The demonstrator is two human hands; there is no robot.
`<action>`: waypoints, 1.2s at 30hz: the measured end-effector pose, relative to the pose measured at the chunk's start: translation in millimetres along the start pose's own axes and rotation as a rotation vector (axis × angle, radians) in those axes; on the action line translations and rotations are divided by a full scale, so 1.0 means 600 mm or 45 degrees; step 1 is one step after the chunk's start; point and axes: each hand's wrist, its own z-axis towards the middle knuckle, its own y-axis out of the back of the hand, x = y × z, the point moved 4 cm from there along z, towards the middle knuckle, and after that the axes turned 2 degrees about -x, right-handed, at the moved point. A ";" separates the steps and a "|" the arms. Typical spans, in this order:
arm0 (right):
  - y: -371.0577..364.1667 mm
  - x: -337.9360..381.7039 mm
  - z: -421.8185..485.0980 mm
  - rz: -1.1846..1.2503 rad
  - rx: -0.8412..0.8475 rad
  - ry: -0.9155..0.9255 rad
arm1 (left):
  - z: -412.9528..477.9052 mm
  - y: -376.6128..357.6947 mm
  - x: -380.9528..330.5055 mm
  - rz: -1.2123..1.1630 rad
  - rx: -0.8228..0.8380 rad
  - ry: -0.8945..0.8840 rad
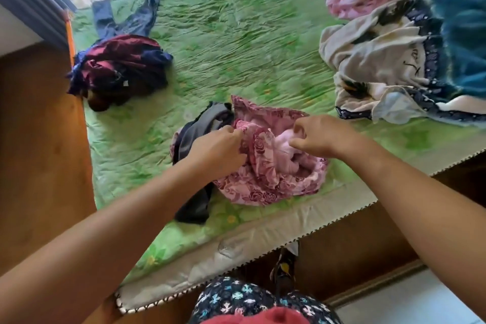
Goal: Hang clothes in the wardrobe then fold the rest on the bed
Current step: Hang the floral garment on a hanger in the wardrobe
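Left hand (223, 151) has its grip clenched on the bunched edge of the pink floral garment (263, 187), and the right hand (320, 137) pinches its pale inner folds! The garment lies crumpled near the six o'clock edge of the bed (236, 34), with a dark grey garment (200, 129) touching it at nine o'clock. A maroon and navy heap (118, 66) sits at ten o'clock, a white and teal pile (394, 60) at two.

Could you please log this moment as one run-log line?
stage: folding | left hand: grips pink floral garment | right hand: pinches same garment | place: bed, near edge
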 end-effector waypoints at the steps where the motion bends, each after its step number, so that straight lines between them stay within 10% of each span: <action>1: -0.014 -0.010 0.013 -0.004 0.000 -0.009 | 0.018 -0.015 -0.011 0.016 0.000 -0.036; 15: -0.395 -0.180 0.171 -0.054 0.320 -0.119 | 0.234 -0.379 -0.105 0.464 0.330 -0.713; 22: -0.529 -0.174 0.195 -0.392 0.442 -0.038 | 0.281 -0.444 -0.073 0.730 0.598 -0.488; 36: -0.300 -0.079 0.170 0.007 0.066 0.160 | 0.189 -0.310 0.049 0.558 0.628 -0.362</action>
